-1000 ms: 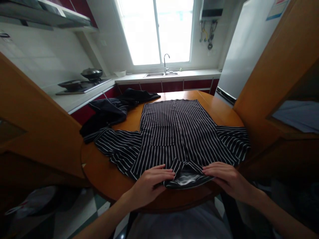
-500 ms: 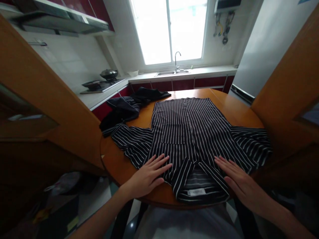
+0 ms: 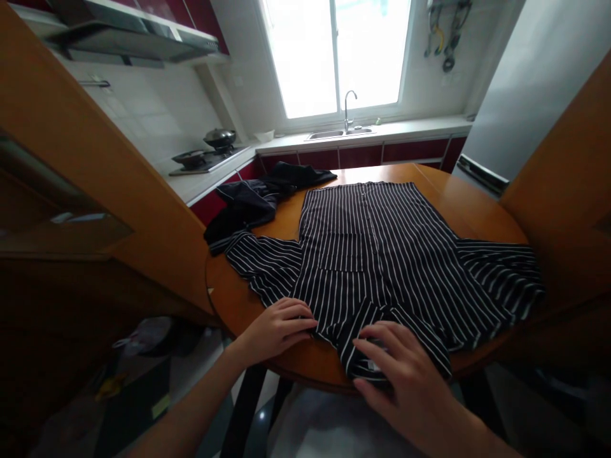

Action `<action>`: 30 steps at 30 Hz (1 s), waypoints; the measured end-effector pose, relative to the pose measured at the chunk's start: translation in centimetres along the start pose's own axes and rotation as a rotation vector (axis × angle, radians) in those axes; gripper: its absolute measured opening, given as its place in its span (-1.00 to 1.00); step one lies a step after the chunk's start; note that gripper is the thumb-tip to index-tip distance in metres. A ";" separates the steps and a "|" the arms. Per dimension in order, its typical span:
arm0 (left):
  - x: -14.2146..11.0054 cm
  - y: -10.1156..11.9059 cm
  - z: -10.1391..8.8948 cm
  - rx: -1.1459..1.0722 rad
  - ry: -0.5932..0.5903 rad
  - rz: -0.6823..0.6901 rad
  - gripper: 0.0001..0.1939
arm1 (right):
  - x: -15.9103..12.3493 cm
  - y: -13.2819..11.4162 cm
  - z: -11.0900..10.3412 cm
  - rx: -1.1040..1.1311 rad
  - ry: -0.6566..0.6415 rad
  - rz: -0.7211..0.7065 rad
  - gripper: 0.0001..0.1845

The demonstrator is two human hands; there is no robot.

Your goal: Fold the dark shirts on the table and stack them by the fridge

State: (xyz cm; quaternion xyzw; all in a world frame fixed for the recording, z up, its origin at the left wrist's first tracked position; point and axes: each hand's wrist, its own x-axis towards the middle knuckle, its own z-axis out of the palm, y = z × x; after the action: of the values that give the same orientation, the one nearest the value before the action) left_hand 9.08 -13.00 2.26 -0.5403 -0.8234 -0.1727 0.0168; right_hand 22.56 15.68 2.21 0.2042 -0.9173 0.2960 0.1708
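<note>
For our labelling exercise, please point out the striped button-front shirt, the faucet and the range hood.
Striped button-front shirt (image 3: 382,261): head view, middle of its front.
Faucet (image 3: 346,114): head view, upright stem.
Range hood (image 3: 131,43): head view, dark underside.

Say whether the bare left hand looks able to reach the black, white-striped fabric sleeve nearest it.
Likely yes: the left hand is close to the sleeve, with nothing visible standing between them.
</note>
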 end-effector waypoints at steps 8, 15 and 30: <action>-2.4 -2.1 -2.0 0.117 -0.020 -0.087 -0.73 | 2.1 -2.1 5.9 -0.051 -0.099 0.069 -0.71; -2.6 -3.6 -1.1 0.170 0.176 -0.112 -0.80 | 0.9 -1.8 6.2 0.021 -0.070 0.086 -0.72; 4.1 3.1 2.1 -0.033 0.219 -0.240 -0.58 | 0.7 -3.4 4.0 0.103 -0.063 0.032 -0.88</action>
State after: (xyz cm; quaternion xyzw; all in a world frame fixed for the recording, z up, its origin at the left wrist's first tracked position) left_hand 10.47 -7.65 2.03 -0.4161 -0.8724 -0.2448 0.0768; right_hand 22.77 10.45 1.05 0.2072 -0.9088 0.3392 0.1264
